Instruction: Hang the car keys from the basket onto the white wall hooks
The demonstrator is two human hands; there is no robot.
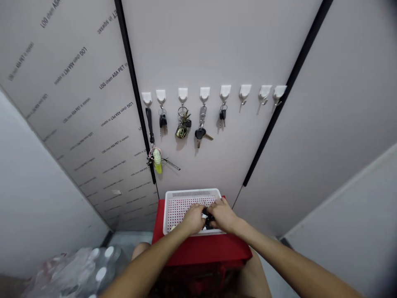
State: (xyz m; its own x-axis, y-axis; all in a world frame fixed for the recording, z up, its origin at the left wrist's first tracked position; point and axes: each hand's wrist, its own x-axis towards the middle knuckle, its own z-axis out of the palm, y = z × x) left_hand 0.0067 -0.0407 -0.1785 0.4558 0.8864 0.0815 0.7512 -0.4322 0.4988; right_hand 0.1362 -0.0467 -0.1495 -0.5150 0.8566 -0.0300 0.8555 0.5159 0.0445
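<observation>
Both my hands reach into a white perforated basket (189, 193) that sits on a red stool (204, 248). My left hand (194, 218) and my right hand (223, 215) meet over a small black object (208, 218), apparently a key fob, with fingers curled around it. On the wall above, a row of white hooks (204, 93) runs left to right. The five hooks on the left carry key sets (182, 124), one with a green and white charm (157, 159). The three hooks on the right (263, 92) are bare.
A black vertical strip (136, 95) runs down the wall left of the hooks, another (279, 103) on the right. Clear plastic bottles in wrap (83, 269) lie on the floor at the lower left. My knees show beneath the stool.
</observation>
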